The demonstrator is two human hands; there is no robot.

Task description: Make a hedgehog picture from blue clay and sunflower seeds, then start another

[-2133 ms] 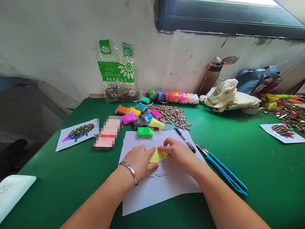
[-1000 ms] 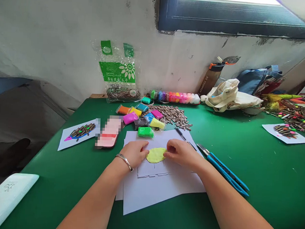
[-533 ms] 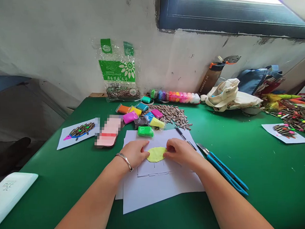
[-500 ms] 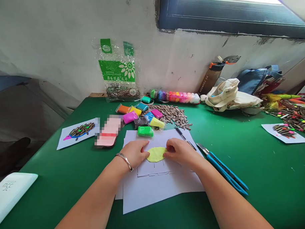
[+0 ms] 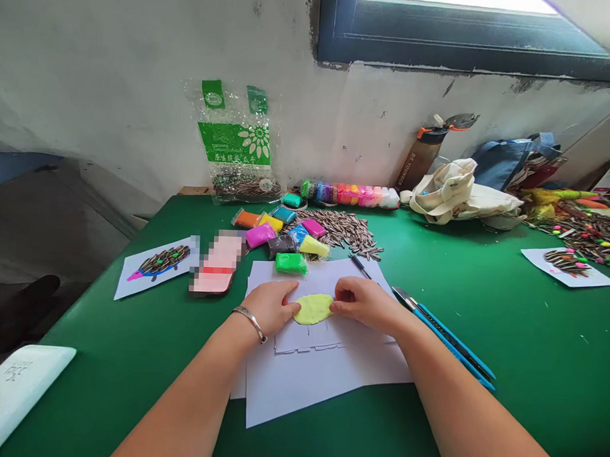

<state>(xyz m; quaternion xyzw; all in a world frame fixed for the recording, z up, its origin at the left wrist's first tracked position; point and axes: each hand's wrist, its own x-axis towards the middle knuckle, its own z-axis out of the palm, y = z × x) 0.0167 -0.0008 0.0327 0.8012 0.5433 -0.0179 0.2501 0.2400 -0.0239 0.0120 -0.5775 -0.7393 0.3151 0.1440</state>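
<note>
A flat yellow oval of modelling clay [image 5: 313,309] lies on a small sheet of white paper [image 5: 294,341], with short pen lines showing just below it. My left hand [image 5: 270,303] rests at the oval's left edge, its thumb touching the clay and its index finger stretched out apart on the paper. At the right edge, my right hand [image 5: 365,300] has curled fingers, with thumb and fingertip closed at the clay's rim. Larger white sheets [image 5: 324,396] lie beneath. A black pen [image 5: 361,266] lies past my right hand, partly hidden by it.
A blue utility knife [image 5: 449,333] lies right of the paper. Behind are clay packets [image 5: 291,263], sunflower seeds [image 5: 347,231] and a seed bag [image 5: 238,146]. A phone [image 5: 218,262] and a hedgehog picture [image 5: 156,266] lie left; another seed picture [image 5: 566,265] lies right.
My right hand has shifted very slightly to the right along the clay's edge. My left hand stays in about the same place.
</note>
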